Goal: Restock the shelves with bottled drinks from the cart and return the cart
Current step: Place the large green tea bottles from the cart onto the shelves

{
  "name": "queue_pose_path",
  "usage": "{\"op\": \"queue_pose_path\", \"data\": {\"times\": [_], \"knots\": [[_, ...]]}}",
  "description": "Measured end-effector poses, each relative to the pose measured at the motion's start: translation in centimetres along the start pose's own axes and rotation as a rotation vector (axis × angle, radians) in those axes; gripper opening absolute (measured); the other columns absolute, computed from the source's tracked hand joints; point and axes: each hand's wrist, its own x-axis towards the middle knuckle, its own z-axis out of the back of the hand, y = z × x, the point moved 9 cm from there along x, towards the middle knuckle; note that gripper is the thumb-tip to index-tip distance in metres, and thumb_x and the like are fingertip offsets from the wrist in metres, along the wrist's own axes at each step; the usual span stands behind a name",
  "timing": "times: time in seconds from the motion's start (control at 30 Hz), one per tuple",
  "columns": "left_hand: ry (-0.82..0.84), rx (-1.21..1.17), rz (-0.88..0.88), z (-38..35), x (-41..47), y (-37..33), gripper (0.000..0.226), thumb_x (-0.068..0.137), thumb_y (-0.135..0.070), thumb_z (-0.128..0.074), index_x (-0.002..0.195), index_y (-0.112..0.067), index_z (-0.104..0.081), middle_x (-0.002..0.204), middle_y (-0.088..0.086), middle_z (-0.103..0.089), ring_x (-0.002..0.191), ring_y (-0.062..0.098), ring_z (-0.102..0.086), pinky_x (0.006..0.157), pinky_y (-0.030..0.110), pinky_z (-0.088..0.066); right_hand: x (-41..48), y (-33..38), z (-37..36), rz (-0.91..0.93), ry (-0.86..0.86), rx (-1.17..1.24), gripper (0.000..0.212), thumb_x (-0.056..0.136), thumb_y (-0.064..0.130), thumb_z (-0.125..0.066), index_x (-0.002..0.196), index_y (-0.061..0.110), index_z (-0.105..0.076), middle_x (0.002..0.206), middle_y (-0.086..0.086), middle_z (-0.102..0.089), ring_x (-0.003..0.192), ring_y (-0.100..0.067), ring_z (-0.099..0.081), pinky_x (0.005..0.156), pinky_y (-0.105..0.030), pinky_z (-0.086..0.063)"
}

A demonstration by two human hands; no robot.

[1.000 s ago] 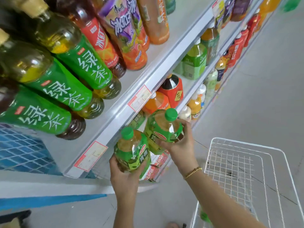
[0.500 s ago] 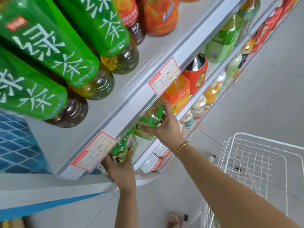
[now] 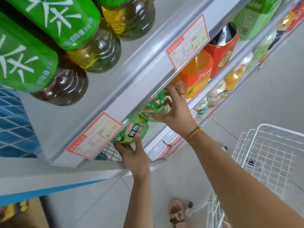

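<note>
Mid-restock, by the look of it: feeding two bottles in under the upper shelf edge (image 3: 148,76). Down low, gripping a green-labelled bottle (image 3: 131,132) from beneath with the left hand (image 3: 134,155), thumb up across the label, fingers wrapped round the base. Up and to the right, holding a second green bottle (image 3: 156,104) with the right hand (image 3: 176,116), fingers curled over the far side, thumb along the near one. Both bottles tilted, tops tucked out of sight behind the shelf lip and its price tag (image 3: 95,135) (so no telling whether seated on the lower shelf or hanging just above it).

Just beside the right hand, an orange drink bottle (image 3: 195,74); beyond that, a red carton (image 3: 225,46). Overhead, big green tea bottles (image 3: 65,22) crowding the upper tier. Off to the right, well apart from the shelves, the white wire cart (image 3: 271,153), with only rim and mesh in view and contents impossible to judge.

Next up, judging from here: pushing both bottles deeper, standing them upright on the shelf floor, then letting go one at a time. Needs care on the right side, tight against the orange neighbour and easy to knock. After that, probably to the cart for more, and only at the very end wheeling it away.
</note>
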Motion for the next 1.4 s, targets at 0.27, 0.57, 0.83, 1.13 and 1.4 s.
{"op": "queue_pose_path", "data": {"times": [0.27, 0.57, 0.83, 1.13, 1.4], "knots": [[-0.066, 0.085, 0.176, -1.4, -5.2, -0.6, 0.064, 0.090, -0.005, -0.057, 0.145, -0.014, -0.027, 0.148, 0.001, -0.032, 0.131, 0.018, -0.039, 0.105, 0.031, -0.038, -1.8, -2.0, 0.3, -0.093, -0.170, 0.144, 0.071, 0.064, 0.022, -0.085, 0.126, 0.030, -0.050, 0.126, 0.009, -0.049, 0.119, -0.011, -0.049, 0.100, -0.037, -0.046], [-0.159, 0.008, 0.118, 1.0, -1.8, -0.1, 0.052, 0.086, 0.007, -0.054, 0.134, -0.003, -0.036, 0.141, 0.007, -0.038, 0.127, 0.020, -0.046, 0.086, 0.017, -0.047, -0.3, -2.4, -1.8, -0.098, -0.045, 0.147, 0.073, 0.064, 0.028, -0.081, 0.131, 0.025, -0.051, 0.107, 0.022, -0.043, 0.114, -0.010, -0.048, 0.104, -0.034, -0.042], [-0.156, -0.017, 0.061, 0.5, -0.6, -1.2, 0.069, 0.084, 0.011, -0.049, 0.145, -0.009, -0.025, 0.146, 0.004, -0.033, 0.131, 0.021, -0.042, 0.103, 0.027, -0.039, -0.3, -1.7, -4.5, -0.133, -0.118, 0.164, 0.060, 0.073, 0.028, -0.078, 0.127, 0.017, -0.056, 0.125, 0.001, -0.058, 0.116, -0.013, -0.053, 0.100, -0.033, -0.045], [0.015, 0.056, 0.002, 0.7, -0.8, -1.6, 0.081, 0.085, 0.011, -0.047, 0.151, -0.023, -0.016, 0.156, -0.006, -0.020, 0.140, 0.010, -0.027, 0.110, 0.023, -0.031, -2.6, -4.3, -5.0, -0.377, -0.398, 0.273, 0.031, 0.075, 0.026, -0.077, 0.102, 0.014, -0.069, 0.101, 0.001, -0.068, 0.092, -0.010, -0.064, 0.087, -0.033, -0.052], [-0.035, 0.079, -0.039, 0.3, 0.3, -1.5, 0.070, 0.084, 0.007, -0.049, 0.147, -0.018, -0.031, 0.152, -0.004, -0.031, 0.125, -0.006, -0.035, 0.093, -0.003, -0.033, -0.6, -5.3, -6.4, -0.497, -0.412, 0.375, 0.020, 0.079, 0.029, -0.072, 0.079, 0.013, -0.060, 0.079, -0.005, -0.066, 0.077, -0.025, -0.066, 0.073, -0.033, -0.057]]}}
